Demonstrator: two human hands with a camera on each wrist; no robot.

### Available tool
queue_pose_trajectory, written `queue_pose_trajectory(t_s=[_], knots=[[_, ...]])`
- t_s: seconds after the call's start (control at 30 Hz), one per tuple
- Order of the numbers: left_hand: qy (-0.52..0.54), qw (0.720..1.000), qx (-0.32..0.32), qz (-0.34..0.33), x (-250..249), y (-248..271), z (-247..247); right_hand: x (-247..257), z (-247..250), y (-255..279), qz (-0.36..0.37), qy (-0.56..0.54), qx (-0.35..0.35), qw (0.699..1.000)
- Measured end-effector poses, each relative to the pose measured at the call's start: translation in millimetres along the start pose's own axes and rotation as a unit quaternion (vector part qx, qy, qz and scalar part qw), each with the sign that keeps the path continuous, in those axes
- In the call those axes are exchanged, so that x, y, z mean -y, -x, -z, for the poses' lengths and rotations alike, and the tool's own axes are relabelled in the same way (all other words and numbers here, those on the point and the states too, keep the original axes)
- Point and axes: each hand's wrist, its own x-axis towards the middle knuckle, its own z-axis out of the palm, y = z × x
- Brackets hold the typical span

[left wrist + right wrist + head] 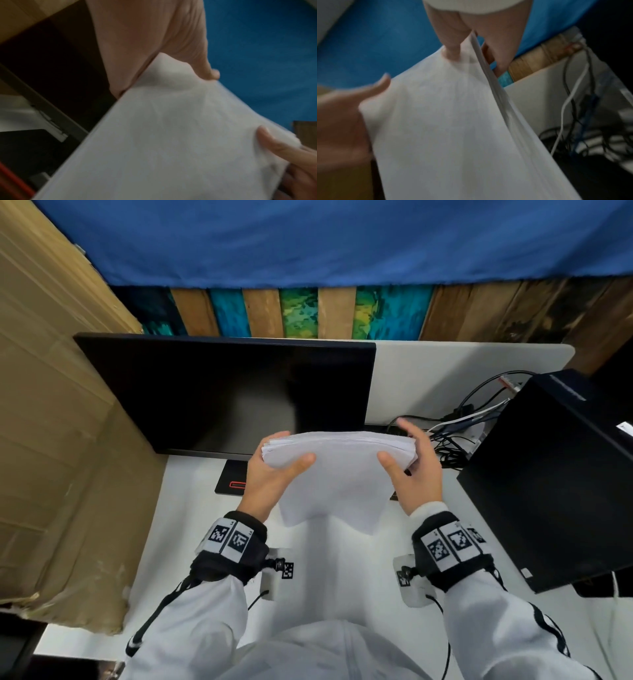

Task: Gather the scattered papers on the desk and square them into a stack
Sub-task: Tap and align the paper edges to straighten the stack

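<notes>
A thick stack of white papers (337, 470) is held upright above the white desk (191, 518), in front of the monitor. My left hand (274, 470) grips its upper left corner, thumb on the near face and fingers behind. My right hand (407, 463) grips the upper right corner the same way. The stack bows and its lower edge hangs toward me. In the left wrist view the papers (171, 142) fill the frame, with the left hand (154, 47) above them. In the right wrist view the right hand (465, 37) pinches the sheets (453, 128).
A black monitor (233, 392) stands just behind the papers, its stand base (233, 481) on the desk. A black computer tower (555, 474) sits at the right with tangled cables (455, 429) beside it. Cardboard (51, 440) borders the left side.
</notes>
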Motion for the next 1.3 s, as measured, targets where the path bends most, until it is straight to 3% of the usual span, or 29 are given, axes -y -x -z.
queue_pose_trajectory(t_s=[0.1, 0.17, 0.27, 0.4, 0.47, 0.53, 0.6, 0.63, 0.7, 0.77, 0.83, 1.0, 1.1, 1.3], knots=[[-0.029, 0.998, 0.052, 0.030, 5, 0, 3, -4, -5, -5, -0.145, -0.014, 0.067, 0.987], [-0.040, 0.997, 0.062, 0.023, 3, 0, 4, -1, -7, -7, -0.161, -0.030, 0.066, 0.984], [-0.047, 0.996, 0.082, 0.006, -5, -1, 14, 10, 3, -12, -0.102, -0.057, 0.082, 0.990], [-0.089, 0.989, 0.121, 0.011, 0, -1, 26, 7, 15, -7, -0.049, 0.005, 0.190, 0.980], [-0.099, 0.988, 0.117, 0.007, 6, -1, 23, 7, 13, -5, -0.043, 0.012, 0.153, 0.987], [-0.104, 0.988, 0.110, -0.006, 6, 0, 15, 13, 9, -7, 0.014, 0.027, 0.082, 0.996], [-0.120, 0.987, 0.110, -0.018, 5, 0, 8, 18, 8, -10, 0.083, 0.114, 0.044, 0.989], [-0.127, 0.986, 0.109, -0.021, 3, 0, 4, 19, 7, -12, 0.126, 0.208, 0.035, 0.969], [-0.136, 0.984, 0.113, -0.023, 1, 0, -3, 19, 8, -17, 0.183, 0.414, 0.045, 0.890], [-0.140, 0.981, 0.130, -0.033, 0, 4, -11, 24, 10, -18, 0.152, 0.502, 0.104, 0.845], [-0.120, 0.983, 0.135, -0.038, 1, 5, -13, 36, 13, -17, 0.087, 0.490, 0.129, 0.858], [-0.196, 0.968, 0.155, 0.020, 16, -6, 10, 36, 29, -21, 0.067, 0.364, 0.043, 0.928], [-0.212, 0.968, 0.127, 0.049, 32, -12, 37, 21, 48, -28, 0.026, 0.251, 0.008, 0.968], [-0.034, 0.998, 0.011, 0.048, 37, -19, 70, -17, 64, -22, -0.039, 0.061, -0.026, 0.997]])
